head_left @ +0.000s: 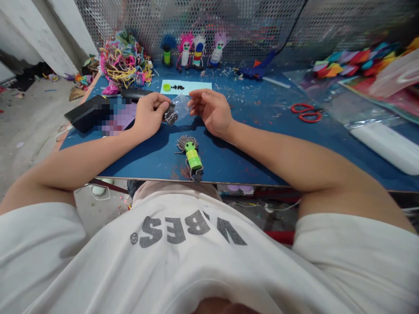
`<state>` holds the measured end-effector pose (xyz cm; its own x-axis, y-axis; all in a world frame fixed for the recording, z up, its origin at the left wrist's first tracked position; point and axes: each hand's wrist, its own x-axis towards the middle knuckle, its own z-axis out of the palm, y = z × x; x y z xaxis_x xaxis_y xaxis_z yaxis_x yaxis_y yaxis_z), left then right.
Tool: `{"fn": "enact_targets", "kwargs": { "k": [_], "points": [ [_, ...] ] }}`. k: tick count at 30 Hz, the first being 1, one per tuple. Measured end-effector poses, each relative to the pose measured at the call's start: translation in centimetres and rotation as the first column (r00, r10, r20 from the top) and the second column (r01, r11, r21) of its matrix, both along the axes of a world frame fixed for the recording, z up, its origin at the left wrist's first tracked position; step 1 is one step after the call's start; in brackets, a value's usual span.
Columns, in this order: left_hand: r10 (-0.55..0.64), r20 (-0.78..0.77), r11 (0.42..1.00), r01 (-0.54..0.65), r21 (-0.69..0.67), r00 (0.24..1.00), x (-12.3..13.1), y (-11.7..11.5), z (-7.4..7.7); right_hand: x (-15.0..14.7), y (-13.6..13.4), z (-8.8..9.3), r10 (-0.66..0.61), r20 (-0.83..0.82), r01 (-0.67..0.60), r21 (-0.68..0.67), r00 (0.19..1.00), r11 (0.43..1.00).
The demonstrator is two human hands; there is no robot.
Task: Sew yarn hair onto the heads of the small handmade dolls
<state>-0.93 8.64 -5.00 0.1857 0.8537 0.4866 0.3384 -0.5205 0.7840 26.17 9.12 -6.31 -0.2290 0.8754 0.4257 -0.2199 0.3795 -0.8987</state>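
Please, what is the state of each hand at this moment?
Left hand: closed, pinching a clear bag.
Right hand: half open beside the bag; touch cannot be told.

Room btwn R hand [214, 113] & scissors [307, 113] — glue gun [257, 71] blocks far side.

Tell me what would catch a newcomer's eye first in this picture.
Probably the grey-haired green doll lying near the front edge of the blue table. Beyond it, the left hand holds a clear bag, seemingly with dark contents, the right hand close by. At the back, four more dolls line up before the metal mesh, right of a tangled yarn heap.
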Motion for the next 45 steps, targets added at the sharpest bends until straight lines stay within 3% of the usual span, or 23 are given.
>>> {"fn": "enact_targets", "kwargs": {
  "k": [11,21,25,29,31,35,38,42,45],
  "points": [
    [0.025,-0.012,0.999,-0.024,0.027,1.0,0.0,-0.4,0.4,0.6,0.8,-0.4,-0.066,0.103,0.063,0.032,0.992,0.998],
    [-0.029,-0.076,0.999,0.03,0.013,0.997,0.1,-0.5,0.3,-1.0,-0.8,0.1,0.002,0.179,-0.015,0.073,0.984,0.997],
    [0.067,-0.055,0.992,-0.061,0.109,0.996,-0.1,-1.3,0.7,-0.5,-0.7,0.3,-0.056,0.182,0.037,0.106,0.982,0.994],
    [0.184,-0.098,0.961,-0.158,0.225,0.978,0.2,-2.3,1.5,-0.6,-1.6,0.5,-0.254,0.23,0.18,0.298,0.939,0.937],
    [0.111,-0.139,0.977,-0.082,0.196,0.984,0.7,-2.9,2.0,-1.0,-2.5,0.6,-0.331,0.271,0.203,0.411,0.904,0.889],
    [-0.027,-0.168,0.993,0.045,0.108,0.985,2.2,-4.2,2.6,-1.8,-3.9,0.7,-0.396,0.369,0.12,0.586,0.841,0.801],
    [-0.014,-0.207,0.988,0.046,0.15,0.978,2.7,-4.8,2.7,-1.8,-4.2,0.6,-0.432,0.382,0.127,0.613,0.817,0.78],
    [0.03,-0.29,0.982,0.025,0.185,0.957,2.3,-4.5,2.4,-1.5,-4.1,0.3,-0.436,0.387,0.188,0.533,0.813,0.825],
    [0.063,-0.389,0.981,0.015,0.195,0.919,1.9,-3.9,1.9,-1.3,-4.0,0.1,-0.469,0.46,0.127,0.598,0.754,0.791]
  ]
}}
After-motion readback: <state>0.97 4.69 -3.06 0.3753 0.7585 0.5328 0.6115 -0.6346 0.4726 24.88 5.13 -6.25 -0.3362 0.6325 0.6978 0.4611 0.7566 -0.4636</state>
